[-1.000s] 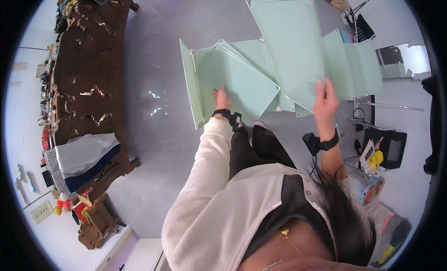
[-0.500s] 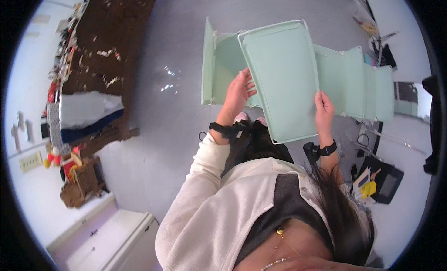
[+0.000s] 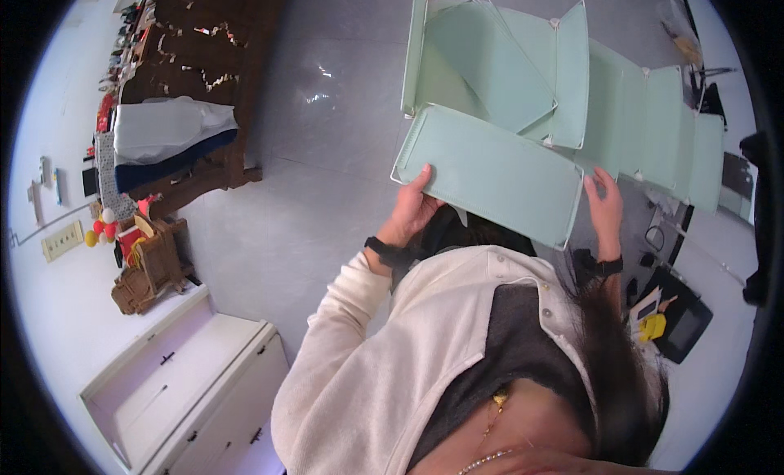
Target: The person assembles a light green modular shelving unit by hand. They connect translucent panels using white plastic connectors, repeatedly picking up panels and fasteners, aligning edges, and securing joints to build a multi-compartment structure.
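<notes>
A pale green rectangular fabric panel (image 3: 494, 177) with white wire edging lies tilted in front of my body. My left hand (image 3: 413, 207) grips its near left edge, thumb on top and fingers underneath. Beside the right end is my right hand (image 3: 605, 210), fingers apart and not wrapped round it; whether they touch the edge I cannot tell. Just beyond is a joined row of matching green panels (image 3: 570, 75), standing zigzag with white clips at the corners. Another flat green panel (image 3: 482, 55) rests at a slant inside its left bay.
On the left stands a dark brown wooden table (image 3: 208, 59) with folded white and navy cloth (image 3: 175, 128) at its near end. A small wooden chair (image 3: 151, 263) and a white cabinet (image 3: 196, 369) are nearer. Dark and yellow items (image 3: 652, 326) sit at right.
The held panel has turned from upright to nearly crosswise and come lower. My left hand has taken its near left edge, while my right fingers have opened. The green row appears farther up and right.
</notes>
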`<state>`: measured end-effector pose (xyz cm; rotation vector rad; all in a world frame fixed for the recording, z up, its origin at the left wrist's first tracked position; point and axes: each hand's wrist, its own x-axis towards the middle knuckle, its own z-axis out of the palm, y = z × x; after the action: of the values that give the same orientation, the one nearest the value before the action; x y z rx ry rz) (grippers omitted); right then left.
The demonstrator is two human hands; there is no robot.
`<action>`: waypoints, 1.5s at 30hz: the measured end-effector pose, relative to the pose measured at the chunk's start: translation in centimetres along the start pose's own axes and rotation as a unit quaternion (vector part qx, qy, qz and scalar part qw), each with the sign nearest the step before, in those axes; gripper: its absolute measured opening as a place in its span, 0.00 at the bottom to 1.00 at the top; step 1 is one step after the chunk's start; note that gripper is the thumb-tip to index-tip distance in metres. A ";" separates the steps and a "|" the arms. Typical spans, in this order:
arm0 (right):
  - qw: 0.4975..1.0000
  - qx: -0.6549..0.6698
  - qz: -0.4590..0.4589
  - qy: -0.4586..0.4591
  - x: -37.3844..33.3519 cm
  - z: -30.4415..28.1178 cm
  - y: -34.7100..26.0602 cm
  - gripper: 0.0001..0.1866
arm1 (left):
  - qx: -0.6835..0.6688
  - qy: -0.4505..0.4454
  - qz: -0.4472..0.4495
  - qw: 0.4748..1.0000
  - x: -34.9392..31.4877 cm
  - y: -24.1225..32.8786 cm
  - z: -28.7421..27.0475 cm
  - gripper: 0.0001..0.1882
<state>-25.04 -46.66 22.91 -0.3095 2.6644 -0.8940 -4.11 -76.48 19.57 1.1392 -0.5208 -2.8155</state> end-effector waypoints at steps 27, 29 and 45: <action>0.891 0.398 0.214 0.047 -8.5 14.4 2.9 0.26 | 0.445 -0.011 -0.091 0.891 8.3 9.5 -10.2 0.21; 0.894 0.389 0.218 0.040 -7.9 13.6 2.8 0.27 | 0.431 -0.017 -0.094 0.897 8.8 9.3 -9.9 0.20; 0.894 0.372 0.250 0.014 -1.8 10.1 1.0 0.28 | 0.356 0.017 -0.077 0.931 10.5 9.4 -8.1 0.19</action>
<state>-19.86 -50.83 15.07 0.5418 2.0329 -1.6041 -6.84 -89.56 10.31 1.3557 -1.6039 -2.7812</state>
